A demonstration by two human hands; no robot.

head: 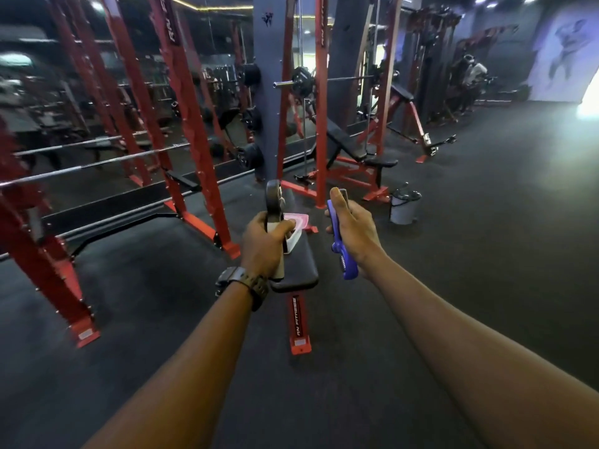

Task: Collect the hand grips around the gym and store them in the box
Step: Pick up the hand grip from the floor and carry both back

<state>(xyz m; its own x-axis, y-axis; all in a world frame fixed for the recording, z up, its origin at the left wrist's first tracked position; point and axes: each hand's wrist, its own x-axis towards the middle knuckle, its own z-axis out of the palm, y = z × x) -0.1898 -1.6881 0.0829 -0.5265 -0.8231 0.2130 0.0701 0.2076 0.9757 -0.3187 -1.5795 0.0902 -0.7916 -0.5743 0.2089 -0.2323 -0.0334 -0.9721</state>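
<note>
My left hand grips a grey and black hand grip, its round top pointing up. My right hand grips a blue hand grip held upright. Both hands are stretched out in front of me, above a black flat bench. On the bench, just beyond my left hand, stands a box with white walls and a pink rim, partly hidden by my fingers.
Red squat racks with barbells stand to the left and ahead. An incline bench stands behind the flat bench. A small lidded bin sits on the dark floor to the right. Open floor spreads to the right.
</note>
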